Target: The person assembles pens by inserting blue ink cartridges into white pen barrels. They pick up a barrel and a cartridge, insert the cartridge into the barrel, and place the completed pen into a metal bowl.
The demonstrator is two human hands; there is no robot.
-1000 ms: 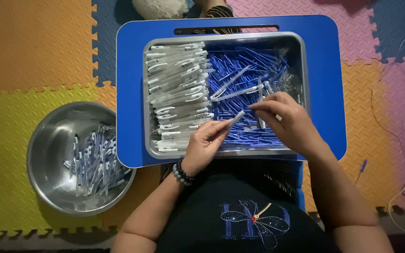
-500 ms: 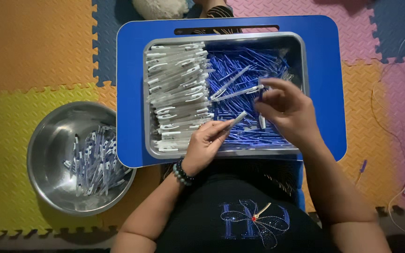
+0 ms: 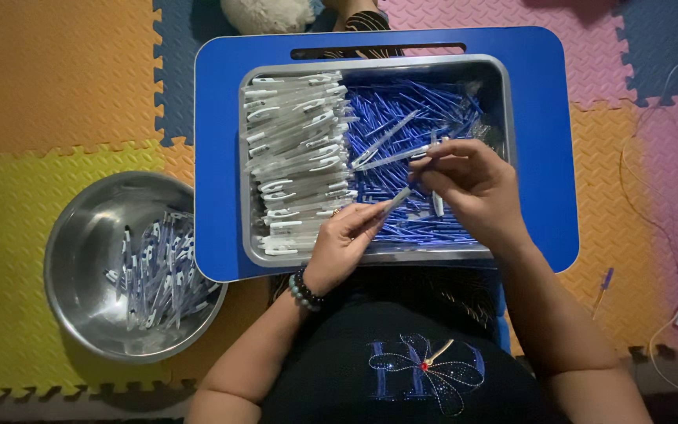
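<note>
Hands meet over tray [image 3: 504, 102]: left hand [image 3: 347, 239] pinches clear barrel [image 3: 394, 198], right hand [image 3: 468, 184] pinches blue refill [image 3: 421, 169] at its tip. Risk: misaligned refill slips, drops among loose refills; elbow could nudge bowl [image 3: 88, 235].

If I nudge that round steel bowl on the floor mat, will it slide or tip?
The bowl looks thin and light, so probably easy to shift. Its textured foam mat likely resists sliding. The pens piled to one side might make it rock.
</note>
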